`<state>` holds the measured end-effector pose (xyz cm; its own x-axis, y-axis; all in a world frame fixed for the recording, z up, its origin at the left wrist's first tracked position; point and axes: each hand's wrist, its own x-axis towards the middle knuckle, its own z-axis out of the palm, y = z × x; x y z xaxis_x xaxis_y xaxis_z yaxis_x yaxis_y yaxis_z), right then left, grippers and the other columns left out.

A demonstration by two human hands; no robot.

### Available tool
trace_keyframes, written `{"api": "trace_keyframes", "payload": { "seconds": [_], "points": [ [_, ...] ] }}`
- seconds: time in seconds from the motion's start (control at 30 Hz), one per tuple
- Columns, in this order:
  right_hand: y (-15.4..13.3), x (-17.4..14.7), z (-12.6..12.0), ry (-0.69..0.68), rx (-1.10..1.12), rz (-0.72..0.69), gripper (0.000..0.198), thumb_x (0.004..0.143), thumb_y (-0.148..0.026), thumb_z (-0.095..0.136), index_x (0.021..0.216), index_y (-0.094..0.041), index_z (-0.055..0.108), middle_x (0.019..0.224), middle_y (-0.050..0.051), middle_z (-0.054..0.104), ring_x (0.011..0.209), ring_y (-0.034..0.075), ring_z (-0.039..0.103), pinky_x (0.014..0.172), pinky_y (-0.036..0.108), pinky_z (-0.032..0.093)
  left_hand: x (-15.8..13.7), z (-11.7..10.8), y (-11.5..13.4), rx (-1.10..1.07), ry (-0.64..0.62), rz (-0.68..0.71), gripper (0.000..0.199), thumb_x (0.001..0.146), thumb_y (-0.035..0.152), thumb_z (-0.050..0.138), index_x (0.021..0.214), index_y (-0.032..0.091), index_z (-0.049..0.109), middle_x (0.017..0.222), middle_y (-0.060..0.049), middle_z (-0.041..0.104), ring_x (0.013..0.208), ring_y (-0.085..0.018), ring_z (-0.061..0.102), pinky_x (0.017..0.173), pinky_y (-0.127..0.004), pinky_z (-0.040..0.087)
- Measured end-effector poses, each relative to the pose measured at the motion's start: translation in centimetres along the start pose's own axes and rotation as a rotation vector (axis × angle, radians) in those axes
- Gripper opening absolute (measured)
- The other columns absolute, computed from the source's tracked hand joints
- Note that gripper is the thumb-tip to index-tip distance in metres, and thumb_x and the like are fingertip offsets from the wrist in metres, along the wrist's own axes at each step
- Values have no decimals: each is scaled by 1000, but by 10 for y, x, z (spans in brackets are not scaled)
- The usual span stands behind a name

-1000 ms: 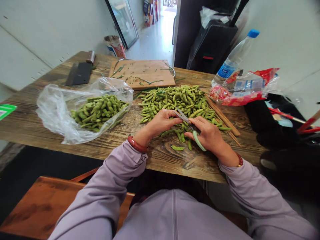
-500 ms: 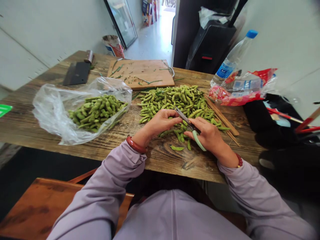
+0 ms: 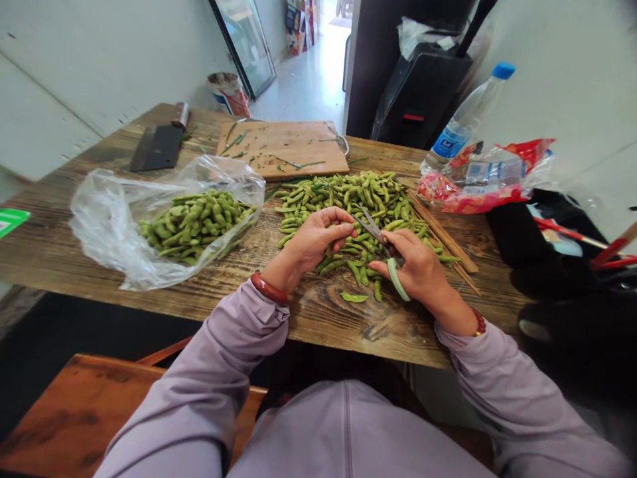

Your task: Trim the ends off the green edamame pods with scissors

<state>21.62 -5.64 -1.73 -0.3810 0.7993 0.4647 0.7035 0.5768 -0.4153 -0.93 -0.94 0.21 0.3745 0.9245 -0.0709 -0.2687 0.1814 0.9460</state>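
At the far left we saw a cleaver point(image 3: 158, 147) lying flat at the back of the table point(image 3: 271, 229), out of the way of our arms. Nearer us, a clear bag point(image 3: 102, 219) lay around some bagged pods point(image 3: 199, 222), and we think its soft sides kept them in a heap. A cutting board point(image 3: 298, 138) lay farther back, which left room close to us. Our left hand point(image 3: 318, 238) had thumb and first finger pinched together, and seemed to hold a green pod point(image 3: 355, 227), though the fingers hid most of it. The big pile of pods point(image 3: 348, 191) lay in front of us, where both hands could reach. The scissors point(image 3: 377, 234) pointed at our left fingertips, blades a little apart. Our right hand point(image 3: 415, 264) was wrapped around their handles, perhaps to keep them steady. Sticks point(image 3: 444, 232) lay beside the pile, near a bottle point(image 3: 470, 123) and a red wrapper point(image 3: 485, 200).
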Motion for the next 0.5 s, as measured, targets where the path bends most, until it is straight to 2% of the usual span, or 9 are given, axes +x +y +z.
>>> {"api": "trace_keyframes", "payload": {
  "seconds": [0.2,0.5],
  "points": [
    [1,0,0,-6,5,7,47,90,-41,69,131,-20,59,107,12,66,86,26,67,76,43,59,-2,3,0,-16,-9,6,30,71,27,83,86,13,61,72,-1,68,46,-2,47,43,-16,31],
    [1,-1,2,-18,37,-18,49,89,-44,70,131,-21,59,109,13,65,95,29,67,79,44,59,-2,6,-5,75,-58,23,27,71,29,83,81,14,64,71,-2,68,53,-6,51,47,-19,35]
  ]
}}
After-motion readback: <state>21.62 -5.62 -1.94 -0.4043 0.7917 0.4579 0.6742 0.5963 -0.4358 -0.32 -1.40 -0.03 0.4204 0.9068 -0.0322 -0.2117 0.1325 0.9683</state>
